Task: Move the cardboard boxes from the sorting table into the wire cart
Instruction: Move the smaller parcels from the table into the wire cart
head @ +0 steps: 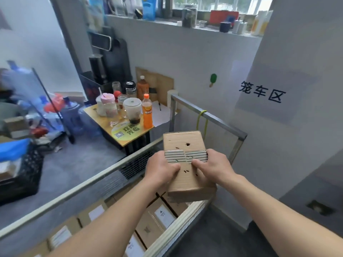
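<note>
While both hands hold it at the centre of view, the cardboard box (pixel 183 145) hangs above the wire cart (pixel 74 191), near the cart's corner at 1 o'clock. The left hand (pixel 161 169) grips the box's left edge with the thumb laid across the top face. The right hand (pixel 213 166) grips the right edge the same way, thumb on top and fingers curled over the side. A band of striped tape (pixel 185 155) crosses the box between the two hands, and small tears mark the top.

Below, from 5 to 7 o'clock, labelled boxes (pixel 156 221) lie packed side by side in the cart. The held box covers those right under it. The cart's metal top rail runs past the box at 12 to 2 o'clock, with a yellow-green cord (pixel 201 117) tied to it and hanging just beyond the box.

At 11 o'clock, outside the cart's mesh side, a small yellow table (pixel 130 134) carries an orange soda bottle (pixel 147 112), a brown bottle (pixel 142 86), a lidded plastic cup (pixel 132 110), a pink cup (pixel 107 102) and a sheet of paper (pixel 159 114). Blue water jugs (pixel 74 115) stand at 10 o'clock, blurred, and a black crate (pixel 22 175) sits at 9. A wall sign (pixel 262 93) with three characters hangs at 2 o'clock. The window ledge (pixel 185 25) at 12 holds jars and containers.
</note>
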A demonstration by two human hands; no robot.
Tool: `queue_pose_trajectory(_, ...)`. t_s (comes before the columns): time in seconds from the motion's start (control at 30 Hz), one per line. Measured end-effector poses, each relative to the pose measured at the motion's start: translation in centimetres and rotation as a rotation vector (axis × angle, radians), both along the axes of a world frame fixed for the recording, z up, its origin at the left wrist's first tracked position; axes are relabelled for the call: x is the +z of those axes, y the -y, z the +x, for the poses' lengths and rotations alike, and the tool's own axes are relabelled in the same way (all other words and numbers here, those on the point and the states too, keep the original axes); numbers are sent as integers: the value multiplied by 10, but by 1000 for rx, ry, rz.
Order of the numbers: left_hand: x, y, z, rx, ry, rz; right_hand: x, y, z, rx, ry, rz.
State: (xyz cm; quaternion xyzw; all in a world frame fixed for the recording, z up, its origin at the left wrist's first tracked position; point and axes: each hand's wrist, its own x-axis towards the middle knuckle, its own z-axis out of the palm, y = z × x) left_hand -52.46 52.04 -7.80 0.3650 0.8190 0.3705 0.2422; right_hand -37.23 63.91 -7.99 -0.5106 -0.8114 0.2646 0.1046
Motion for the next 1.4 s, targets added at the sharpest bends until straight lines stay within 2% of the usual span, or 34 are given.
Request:
queue_pose_trajectory(0.23, -29, 29, -23, 268, 38, -59, -37, -1, -55, 249, 19, -61)
queue_pose_trajectory(0.43, -55, 58, -47, 404, 105, -103, -60, 18, -99, 390, 22, -130)
queue_pose_trajectory(0.63, -87, 81, -86, 450, 165, -111, -87, 38, -143, 438, 64, -220)
queue_pose_trajectory(0.8, -109, 97, -119, 462, 252, -85, -108, 47, -184, 452, 104, -216)
queue_pose_trajectory(0.97, -137, 106, -146, 467, 320, -137, -141, 54, -212, 465, 136, -287)
queue_pose_trajectory(1.17, -194, 102, -157, 513, 417, -252, -193, 46, -234, 508, 215, -343)
queue_pose_trajectory(1.4, -292, 84, -172, 623, 492, -314, -296, 24, -270, 618, 290, -384)
